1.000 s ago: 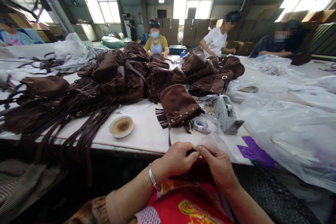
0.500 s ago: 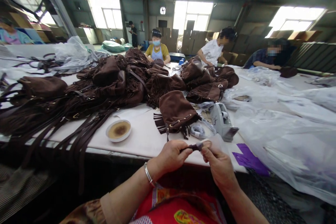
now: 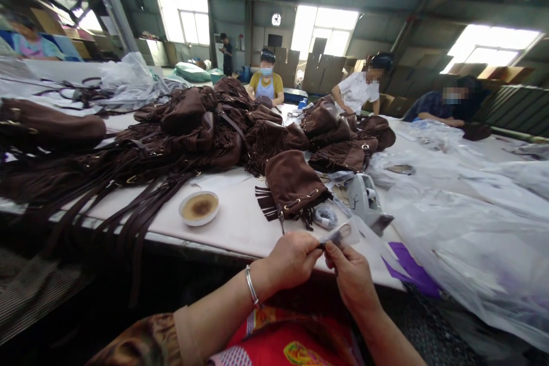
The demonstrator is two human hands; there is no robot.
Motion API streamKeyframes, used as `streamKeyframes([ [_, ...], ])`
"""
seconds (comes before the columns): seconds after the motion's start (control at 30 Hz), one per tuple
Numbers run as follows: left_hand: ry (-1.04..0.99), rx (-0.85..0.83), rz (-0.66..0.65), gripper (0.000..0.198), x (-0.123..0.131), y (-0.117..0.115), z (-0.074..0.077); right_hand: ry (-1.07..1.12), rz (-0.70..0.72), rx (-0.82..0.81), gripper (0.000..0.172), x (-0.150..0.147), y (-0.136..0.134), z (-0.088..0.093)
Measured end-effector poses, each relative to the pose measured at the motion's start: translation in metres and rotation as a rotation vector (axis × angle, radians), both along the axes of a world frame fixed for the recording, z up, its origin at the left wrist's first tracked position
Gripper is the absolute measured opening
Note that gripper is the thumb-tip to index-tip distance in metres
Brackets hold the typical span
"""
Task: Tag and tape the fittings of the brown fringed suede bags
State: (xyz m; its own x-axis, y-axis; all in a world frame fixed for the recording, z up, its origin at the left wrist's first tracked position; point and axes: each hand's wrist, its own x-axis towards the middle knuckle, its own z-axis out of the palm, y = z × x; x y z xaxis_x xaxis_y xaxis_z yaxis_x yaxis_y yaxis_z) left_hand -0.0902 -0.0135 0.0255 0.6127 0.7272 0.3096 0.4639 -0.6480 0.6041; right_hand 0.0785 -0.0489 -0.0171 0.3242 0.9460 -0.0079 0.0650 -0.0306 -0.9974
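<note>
Both hands meet at the table's front edge. My left hand [image 3: 294, 257], with a silver bangle at the wrist, is closed on a dark brown strap [image 3: 321, 246], mostly hidden by the fingers. Thumb and fingers of my right hand [image 3: 352, 274] pinch the strap's end together with a clear plastic wrap [image 3: 346, 232], which sticks up above them. Just beyond lies a brown fringed drawstring bag [image 3: 295, 180] with metal eyelets. A coiled clear strip [image 3: 326, 215] and a grey tape dispenser [image 3: 363, 197] sit to its right.
Brown fringed bags [image 3: 189, 120] are heaped along the table, straps hanging over its front edge. A white bowl [image 3: 184, 218] of brownish stuff stands left of my hands. Plastic sheets [image 3: 463, 229] and purple tape [image 3: 414, 269] lie right. Several people [image 3: 266, 83] work across the table.
My hands have come closer together, and less of the strap shows between them. The view has shifted slightly to the left.
</note>
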Motion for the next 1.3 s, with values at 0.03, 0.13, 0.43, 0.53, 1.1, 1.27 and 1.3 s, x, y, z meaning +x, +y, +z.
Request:
streamKeyframes([
  [0.03, 0.047, 0.054, 0.005, 0.020, -0.003, 0.000, 0.000, 0.013, -0.006, 0.012, 0.046, 0.001, 0.002, -0.002],
  [0.13, 0.132, 0.166, 0.066, 0.017, -0.013, 0.000, -0.004, 0.043, -0.024, 0.045, 0.044, 0.005, 0.007, -0.005],
  [0.43, 0.051, 0.159, 0.152, 0.024, -0.011, 0.000, -0.012, 0.069, 0.073, 0.019, 0.044, -0.013, 0.006, -0.005],
  [0.53, 0.011, 0.124, 0.188, 0.020, -0.009, 0.001, -0.014, 0.108, 0.086, 0.003, 0.045, -0.019, 0.004, -0.006],
  [1.1, -0.003, -0.114, 0.331, 0.015, -0.004, 0.004, -0.024, -0.740, 0.065, 0.189, 0.029, -0.015, 0.000, 0.004],
  [1.27, 0.076, -0.066, 0.267, 0.013, -0.003, 0.000, -0.024, -0.950, 0.074, 0.236, 0.023, -0.017, 0.006, 0.001],
  [1.3, 0.083, -0.056, 0.247, 0.011, -0.004, -0.001, -0.026, -0.984, 0.086, 0.244, 0.023, -0.016, 0.006, -0.001],
])
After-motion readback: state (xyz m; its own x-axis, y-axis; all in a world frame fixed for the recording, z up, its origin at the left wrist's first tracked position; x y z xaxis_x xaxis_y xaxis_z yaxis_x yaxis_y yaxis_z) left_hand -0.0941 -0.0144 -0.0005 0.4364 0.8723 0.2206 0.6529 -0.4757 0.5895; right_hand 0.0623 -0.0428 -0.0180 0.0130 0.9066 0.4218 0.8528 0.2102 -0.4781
